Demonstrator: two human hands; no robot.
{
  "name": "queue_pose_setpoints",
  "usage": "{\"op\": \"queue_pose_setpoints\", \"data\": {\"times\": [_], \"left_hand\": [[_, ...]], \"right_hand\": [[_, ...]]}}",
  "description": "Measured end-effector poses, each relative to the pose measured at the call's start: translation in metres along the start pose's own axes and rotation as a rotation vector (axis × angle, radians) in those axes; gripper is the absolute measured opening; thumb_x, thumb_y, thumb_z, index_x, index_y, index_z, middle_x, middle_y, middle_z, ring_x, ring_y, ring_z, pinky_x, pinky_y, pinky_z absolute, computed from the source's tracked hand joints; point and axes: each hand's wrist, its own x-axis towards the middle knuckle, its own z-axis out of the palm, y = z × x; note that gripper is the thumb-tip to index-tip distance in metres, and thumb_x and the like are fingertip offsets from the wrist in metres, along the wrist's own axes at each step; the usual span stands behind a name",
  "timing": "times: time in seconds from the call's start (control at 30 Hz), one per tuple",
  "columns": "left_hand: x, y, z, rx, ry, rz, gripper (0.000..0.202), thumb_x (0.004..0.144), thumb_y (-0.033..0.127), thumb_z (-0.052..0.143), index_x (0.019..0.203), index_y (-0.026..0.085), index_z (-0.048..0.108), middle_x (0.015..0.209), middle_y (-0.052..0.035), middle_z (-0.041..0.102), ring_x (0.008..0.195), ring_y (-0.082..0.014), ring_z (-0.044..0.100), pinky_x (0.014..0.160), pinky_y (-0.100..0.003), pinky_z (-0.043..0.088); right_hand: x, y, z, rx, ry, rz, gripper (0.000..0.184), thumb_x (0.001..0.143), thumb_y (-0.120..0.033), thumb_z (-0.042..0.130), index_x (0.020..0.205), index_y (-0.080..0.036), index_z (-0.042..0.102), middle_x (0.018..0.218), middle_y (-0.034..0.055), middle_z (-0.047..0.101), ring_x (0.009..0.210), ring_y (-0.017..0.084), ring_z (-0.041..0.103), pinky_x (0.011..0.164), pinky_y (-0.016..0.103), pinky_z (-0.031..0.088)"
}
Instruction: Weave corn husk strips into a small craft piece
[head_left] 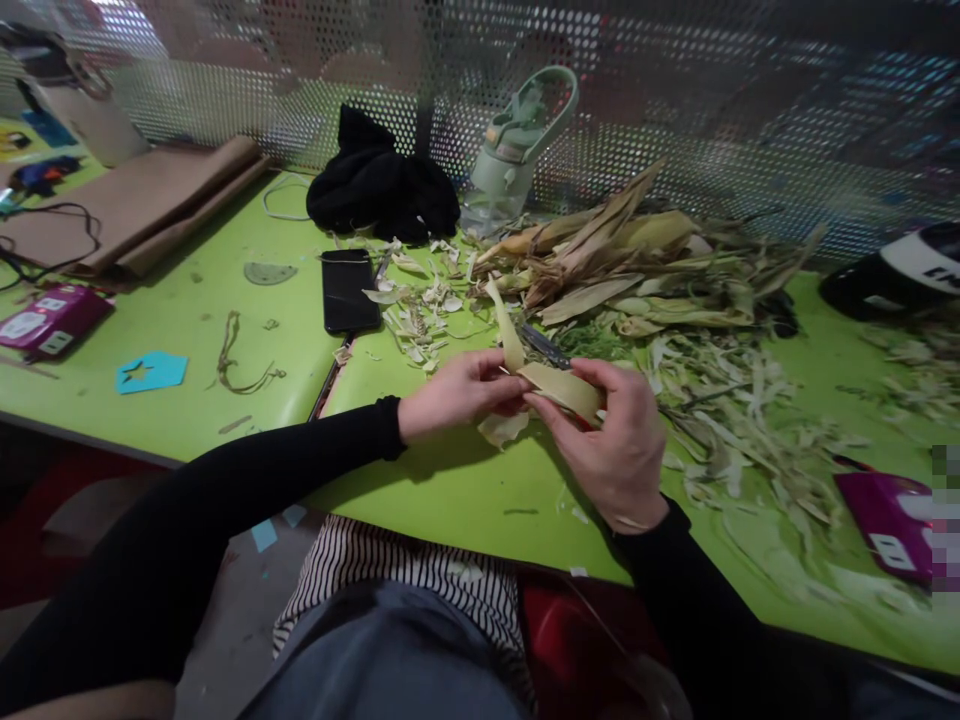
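Note:
Both hands meet above the green table, pinching a pale yellow-green corn husk strip (559,390). My left hand (469,392) has thumb and fingers closed on the strip's left end, where a narrow piece stands upright. My right hand (619,435) is closed round the right side of the husk, its thumb and index finger near the left fingertips. A bit of red shows under the husk by the right palm; I cannot make out what it is. Just behind the hands lies a dark grey tool (546,347), partly hidden. A loose husk piece (504,428) is below the fingers.
Dried corn husks (600,255) are heaped at the back, with husk shreds (757,420) to the right. A black phone (350,290), black cloth (382,185), green bottle (506,160), brown paper (142,205) and purple power strips (56,320) surround the workspace on the green table (420,500).

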Motion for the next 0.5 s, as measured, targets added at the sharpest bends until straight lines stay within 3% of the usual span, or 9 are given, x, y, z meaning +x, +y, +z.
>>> {"op": "queue_pose_setpoints", "data": {"times": [0.1, 0.23, 0.37, 0.5], "left_hand": [[0.001, 0.001, 0.001, -0.130, 0.060, 0.007, 0.003, 0.089, 0.011, 0.062, 0.090, 0.011, 0.064, 0.077, -0.0011, 0.071, 0.070, -0.0083, 0.067, 0.074, -0.024, 0.055], [0.002, -0.004, 0.006, -0.270, 0.128, 0.074, 0.004, 0.087, 0.013, 0.066, 0.086, 0.011, 0.063, 0.073, 0.0001, 0.069, 0.066, -0.0080, 0.065, 0.073, -0.023, 0.055], [0.002, -0.008, 0.006, -0.093, 0.169, 0.186, 0.002, 0.087, 0.013, 0.066, 0.087, 0.012, 0.067, 0.082, -0.0008, 0.070, 0.072, -0.0074, 0.062, 0.072, -0.020, 0.051], [0.004, -0.008, 0.004, 0.015, 0.166, 0.228, 0.007, 0.089, 0.013, 0.063, 0.092, 0.013, 0.070, 0.088, -0.0008, 0.072, 0.077, -0.0078, 0.062, 0.075, -0.019, 0.049]], "right_hand": [[-0.002, -0.002, 0.001, 0.054, -0.010, 0.062, 0.033, 0.086, -0.035, 0.073, 0.113, -0.023, 0.058, 0.097, 0.0069, 0.068, 0.084, 0.022, 0.066, 0.072, 0.035, 0.057], [0.003, -0.005, 0.003, 0.285, -0.115, 0.292, 0.021, 0.089, -0.041, 0.068, 0.096, -0.022, 0.060, 0.086, 0.0034, 0.067, 0.072, 0.017, 0.064, 0.067, 0.032, 0.056], [0.009, -0.003, 0.004, 0.564, -0.205, 0.536, 0.025, 0.086, -0.045, 0.069, 0.091, -0.022, 0.061, 0.080, 0.0016, 0.066, 0.064, 0.014, 0.060, 0.059, 0.028, 0.054], [0.012, -0.005, 0.004, 0.660, -0.204, 0.611, 0.029, 0.079, -0.045, 0.076, 0.086, -0.022, 0.061, 0.076, 0.0004, 0.064, 0.061, 0.013, 0.056, 0.057, 0.027, 0.053]]}}
